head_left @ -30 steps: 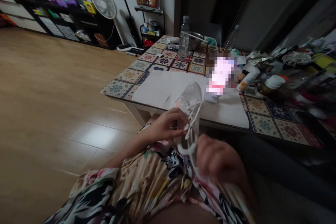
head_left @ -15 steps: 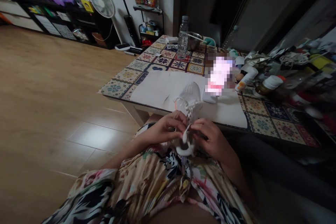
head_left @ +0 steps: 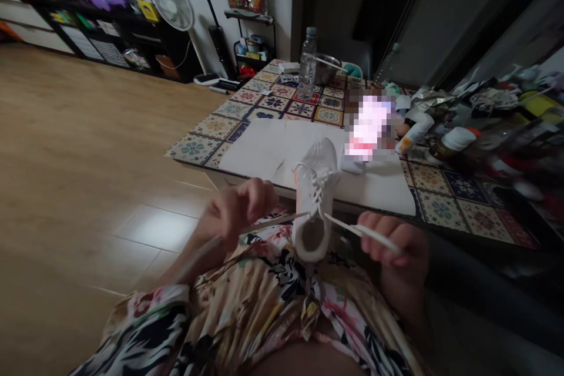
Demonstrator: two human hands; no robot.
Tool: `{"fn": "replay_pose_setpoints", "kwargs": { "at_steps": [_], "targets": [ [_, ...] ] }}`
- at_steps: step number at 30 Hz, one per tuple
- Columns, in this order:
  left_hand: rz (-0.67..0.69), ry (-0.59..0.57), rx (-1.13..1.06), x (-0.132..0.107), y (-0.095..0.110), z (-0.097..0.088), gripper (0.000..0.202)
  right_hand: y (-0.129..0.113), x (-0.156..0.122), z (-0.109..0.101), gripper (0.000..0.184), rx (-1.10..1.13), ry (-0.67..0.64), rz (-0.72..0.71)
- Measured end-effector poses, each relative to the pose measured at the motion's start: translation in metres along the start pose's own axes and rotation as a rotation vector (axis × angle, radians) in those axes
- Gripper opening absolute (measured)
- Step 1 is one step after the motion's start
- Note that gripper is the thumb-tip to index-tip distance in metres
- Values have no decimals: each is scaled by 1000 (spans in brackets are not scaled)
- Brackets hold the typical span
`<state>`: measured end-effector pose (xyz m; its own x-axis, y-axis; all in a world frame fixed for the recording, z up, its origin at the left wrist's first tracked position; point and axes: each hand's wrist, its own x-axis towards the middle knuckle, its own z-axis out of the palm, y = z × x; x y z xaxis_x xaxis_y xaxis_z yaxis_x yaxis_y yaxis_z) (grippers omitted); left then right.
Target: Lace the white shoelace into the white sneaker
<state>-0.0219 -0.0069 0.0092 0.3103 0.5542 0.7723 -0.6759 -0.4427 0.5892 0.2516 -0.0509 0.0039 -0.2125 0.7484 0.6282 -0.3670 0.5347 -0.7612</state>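
Observation:
A white sneaker (head_left: 315, 200) rests with its toe on the table edge and its heel over my lap. My left hand (head_left: 235, 208) is closed on the left end of the white shoelace (head_left: 282, 220), pulled out to the left. My right hand (head_left: 394, 247) is closed on the right lace end (head_left: 361, 230), drawn out to the right. Both lace ends run taut from the shoe's top eyelets. My lap is covered by floral fabric (head_left: 264, 305).
A low table with a patterned tile cloth (head_left: 247, 111) carries a white sheet (head_left: 268, 147), a water bottle (head_left: 307, 64), a metal bowl (head_left: 328, 67) and cluttered bottles (head_left: 453, 141) at the right. A fan (head_left: 173, 6) and shelves stand across the wooden floor (head_left: 88, 129).
My hands were together at the shoe's opening; now they have pulled apart, left hand going left and right hand going right, drawing the lace ends taut.

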Motion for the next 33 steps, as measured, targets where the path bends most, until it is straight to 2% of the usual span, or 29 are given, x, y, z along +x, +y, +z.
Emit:
{"fn": "replay_pose_setpoints", "kwargs": {
  "at_steps": [2,4,6,8,10,13,15,17,20,22,26,29,33],
  "targets": [
    [80,2,-75,4,3,-2,43,-3,1,-6,24,174,117,-88],
    [65,-8,-87,4,6,0,37,-2,5,-10,21,240,255,-122],
    [-42,-6,4,1,8,7,29,1,7,-9,20,184,382,-101],
    [-201,-10,186,-2,8,17,19,8,6,-4,20,41,429,-71],
    [-348,-56,376,-4,4,26,12,16,4,3,18,-172,343,-11],
    [-462,-163,533,-5,-8,34,14,25,2,14,17,-511,-28,53],
    [-482,-157,575,-5,-16,35,17,27,3,19,21,-626,-258,2],
    [-488,-83,573,-6,-22,35,23,26,7,22,22,-661,-355,-92],
    [-531,69,479,-8,-25,36,31,23,11,23,17,-707,-378,-164],
    [-561,101,441,-8,-24,37,33,23,11,23,19,-748,-388,-193],
    [-506,1,547,-7,-24,37,36,24,11,23,31,-779,-398,-209],
    [-423,-75,643,-7,-25,35,33,22,12,24,26,-847,-388,-209],
    [-355,-122,661,-5,-24,35,24,21,12,24,20,-940,-356,-247]
  ]
}}
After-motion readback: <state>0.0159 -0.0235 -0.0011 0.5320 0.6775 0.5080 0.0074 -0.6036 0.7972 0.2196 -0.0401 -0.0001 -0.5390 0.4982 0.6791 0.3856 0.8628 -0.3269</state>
